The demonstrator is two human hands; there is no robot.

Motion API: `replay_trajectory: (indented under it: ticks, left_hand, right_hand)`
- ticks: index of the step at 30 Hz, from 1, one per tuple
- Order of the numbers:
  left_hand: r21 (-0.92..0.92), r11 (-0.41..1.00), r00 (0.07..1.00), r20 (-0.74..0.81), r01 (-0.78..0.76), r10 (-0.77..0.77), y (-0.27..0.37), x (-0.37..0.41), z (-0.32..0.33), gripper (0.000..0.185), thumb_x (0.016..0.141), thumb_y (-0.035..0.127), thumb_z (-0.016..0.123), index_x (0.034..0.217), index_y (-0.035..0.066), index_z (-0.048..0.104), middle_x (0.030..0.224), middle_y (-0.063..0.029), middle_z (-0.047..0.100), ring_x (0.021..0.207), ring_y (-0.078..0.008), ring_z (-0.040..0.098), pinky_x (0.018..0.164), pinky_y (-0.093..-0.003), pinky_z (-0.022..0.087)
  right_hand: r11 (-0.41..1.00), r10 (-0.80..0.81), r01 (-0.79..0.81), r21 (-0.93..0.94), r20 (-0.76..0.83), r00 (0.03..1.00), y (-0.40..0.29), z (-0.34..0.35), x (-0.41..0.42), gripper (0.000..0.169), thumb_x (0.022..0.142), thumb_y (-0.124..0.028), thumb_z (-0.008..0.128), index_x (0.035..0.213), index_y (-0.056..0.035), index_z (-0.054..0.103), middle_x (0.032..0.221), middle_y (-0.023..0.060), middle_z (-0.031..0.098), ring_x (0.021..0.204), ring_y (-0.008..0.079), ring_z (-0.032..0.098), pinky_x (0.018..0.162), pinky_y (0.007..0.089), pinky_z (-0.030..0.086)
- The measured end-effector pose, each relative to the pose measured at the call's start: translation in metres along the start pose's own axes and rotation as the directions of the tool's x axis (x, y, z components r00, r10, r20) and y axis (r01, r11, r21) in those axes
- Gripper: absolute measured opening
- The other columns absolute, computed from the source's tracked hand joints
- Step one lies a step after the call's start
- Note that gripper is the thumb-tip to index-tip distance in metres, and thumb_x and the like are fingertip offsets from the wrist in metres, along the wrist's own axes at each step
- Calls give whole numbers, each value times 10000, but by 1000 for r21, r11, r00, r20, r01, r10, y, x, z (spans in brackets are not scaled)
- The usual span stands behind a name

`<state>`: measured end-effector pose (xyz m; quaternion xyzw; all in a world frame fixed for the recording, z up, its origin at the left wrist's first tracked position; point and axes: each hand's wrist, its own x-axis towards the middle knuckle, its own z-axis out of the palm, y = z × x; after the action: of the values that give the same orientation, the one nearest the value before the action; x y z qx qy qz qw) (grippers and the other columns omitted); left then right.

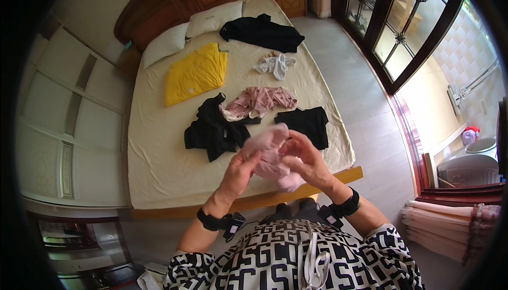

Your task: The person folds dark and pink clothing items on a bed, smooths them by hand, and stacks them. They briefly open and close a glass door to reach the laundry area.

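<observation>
Between my hands, over the foot of the bed, hangs a bunched light pink cloth (272, 157), slightly blurred. My left hand (238, 173) grips its left side with the thumb on top. My right hand (307, 161) pinches its right side. Just beyond lie a crumpled black garment (212, 131) on the left and a folded black garment (311, 125) on the right. A rumpled dusty-pink garment (262, 101) lies between and behind them. Farther up the bed are a folded yellow cloth (196, 73), small white cloth items (278, 65) and a black garment (264, 31).
The mattress with a cream sheet (166, 178) has a wooden frame edge (190, 211) close before me. Two pillows (216, 19) rest by the wooden headboard (166, 8). A wardrobe (75, 131) stands left; glass doors (397, 31) and a pink curtain (436, 226) are right.
</observation>
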<state>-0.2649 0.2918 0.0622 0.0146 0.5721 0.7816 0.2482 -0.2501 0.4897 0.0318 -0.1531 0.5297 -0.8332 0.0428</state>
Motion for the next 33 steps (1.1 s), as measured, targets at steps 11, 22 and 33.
replay_trajectory:
  ticks: [11,22,33]
  left_hand:
    - [-434,855,942,-294,-283,163,53,25,3,428,951,410,435,1235,90,459,1107,-61,569,996,-168,560,876,-356,453]
    - [214,977,994,106,-6,-17,-34,12,-1,558,826,165,689,1254,45,352,994,-63,571,897,-142,570,802,-288,483]
    - [452,847,957,206,-280,207,-61,19,7,393,848,17,602,1204,44,437,1050,-43,531,944,-113,541,819,-271,460]
  right_hand:
    - [932,353,-351,-89,5,936,37,1,-5,191,926,-182,542,1036,-31,584,822,21,623,769,115,586,660,244,470]
    - [738,464,-347,579,-61,884,6,3,22,199,928,-203,534,1053,-48,530,910,28,587,807,108,574,711,246,491]
    - [879,474,-475,-44,-32,880,-42,3,4,245,845,-102,615,1059,-11,535,950,11,549,845,87,508,724,225,445]
